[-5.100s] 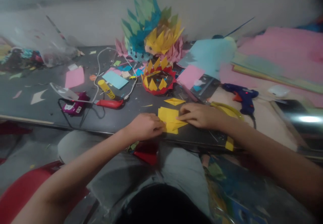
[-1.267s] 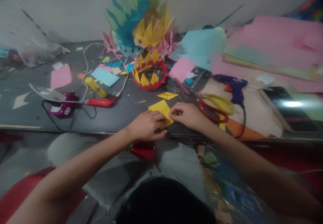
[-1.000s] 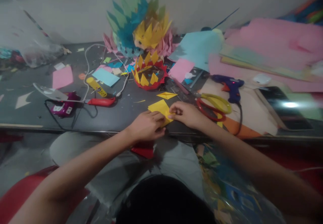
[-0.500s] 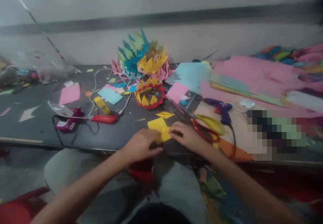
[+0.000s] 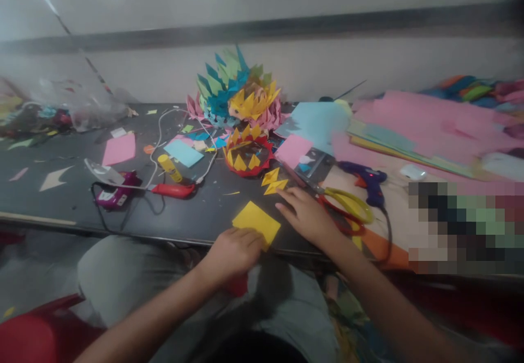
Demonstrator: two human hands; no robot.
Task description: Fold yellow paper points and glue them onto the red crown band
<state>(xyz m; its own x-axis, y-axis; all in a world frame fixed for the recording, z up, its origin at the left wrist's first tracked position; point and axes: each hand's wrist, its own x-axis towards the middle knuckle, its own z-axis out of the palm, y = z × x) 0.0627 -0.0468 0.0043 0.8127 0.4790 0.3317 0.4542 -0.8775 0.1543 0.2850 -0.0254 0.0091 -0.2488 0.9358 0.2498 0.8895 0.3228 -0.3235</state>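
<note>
My left hand is at the front edge of the dark table, its curled fingers gripping the lower corner of a square of yellow paper. Further back, my right hand reaches out with fingers stretched and apart. Its index fingertip touches or nearly touches the nearer of two folded yellow paper pieces, which lie one behind the other. Behind these pieces stands a red and yellow folded-paper ring with pointed yellow petals. The fingertips of my left hand are partly hidden under its knuckles.
To the right lie scissors with red and yellow handles and a blue hot glue gun. A yellow glue stick, a red-handled tool and a purple box are left. Folded-paper flowers stand behind; pink sheets lie back right.
A second folded yellow piece now lies in front of the first. My right hand has left the yellow square and moved back beside it. The view has tilted up.
</note>
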